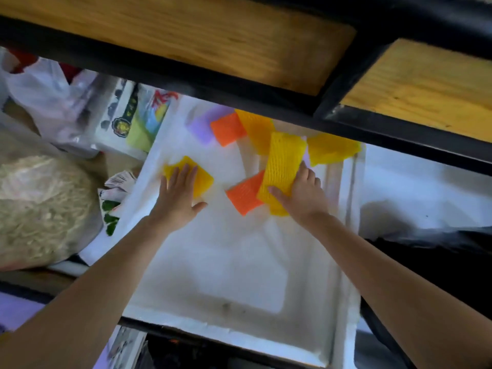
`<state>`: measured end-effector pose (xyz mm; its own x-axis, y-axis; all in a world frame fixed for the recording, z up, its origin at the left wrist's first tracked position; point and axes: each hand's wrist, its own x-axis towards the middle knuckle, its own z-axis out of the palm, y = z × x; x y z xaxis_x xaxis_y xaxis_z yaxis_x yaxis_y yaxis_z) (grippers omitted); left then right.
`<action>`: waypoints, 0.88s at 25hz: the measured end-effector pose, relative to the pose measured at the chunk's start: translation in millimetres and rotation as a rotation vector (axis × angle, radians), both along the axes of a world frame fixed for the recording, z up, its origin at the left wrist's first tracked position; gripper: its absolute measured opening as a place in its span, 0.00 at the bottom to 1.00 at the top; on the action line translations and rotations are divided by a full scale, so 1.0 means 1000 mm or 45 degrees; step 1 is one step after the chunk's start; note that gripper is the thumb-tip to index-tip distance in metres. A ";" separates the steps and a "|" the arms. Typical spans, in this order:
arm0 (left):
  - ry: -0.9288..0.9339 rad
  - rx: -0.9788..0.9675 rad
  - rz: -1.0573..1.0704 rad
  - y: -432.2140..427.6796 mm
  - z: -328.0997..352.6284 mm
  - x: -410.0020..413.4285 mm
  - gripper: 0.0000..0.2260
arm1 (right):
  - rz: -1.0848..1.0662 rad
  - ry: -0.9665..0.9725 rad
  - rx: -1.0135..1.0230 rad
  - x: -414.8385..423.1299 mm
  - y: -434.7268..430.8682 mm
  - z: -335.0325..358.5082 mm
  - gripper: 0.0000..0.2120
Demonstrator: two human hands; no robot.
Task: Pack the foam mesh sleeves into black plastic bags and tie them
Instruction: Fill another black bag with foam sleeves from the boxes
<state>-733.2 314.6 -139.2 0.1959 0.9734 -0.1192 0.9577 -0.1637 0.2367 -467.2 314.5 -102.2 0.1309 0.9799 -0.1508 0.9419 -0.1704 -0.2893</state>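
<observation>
- Left hand (178, 194) spread flat on yellow sleeve (205, 180), nine o'clock in foam box (239, 339).
- Right hand (304, 194) pinches long yellow sleeve (283, 161), three o'clock.
- Advice: stack both before lifting.

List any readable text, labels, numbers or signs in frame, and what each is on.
No text is legible.
Printed carton: yellow characters on a green strip, a round emblem and red brush lettering, all too blurred to read.
Leaf-printed paper: nothing readable.
Foam mesh sleeves and white foam box: no print visible.
</observation>
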 end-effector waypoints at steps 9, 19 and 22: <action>-0.518 0.195 0.354 -0.037 0.037 0.023 0.09 | 0.174 0.088 0.006 -0.015 -0.032 0.001 0.23; -1.405 -0.227 0.750 -0.105 0.056 0.012 0.06 | 0.176 0.909 0.228 -0.051 -0.097 0.035 0.10; -1.663 -0.427 0.911 -0.110 0.061 0.015 0.09 | 0.298 1.133 -0.008 -0.074 -0.106 0.031 0.04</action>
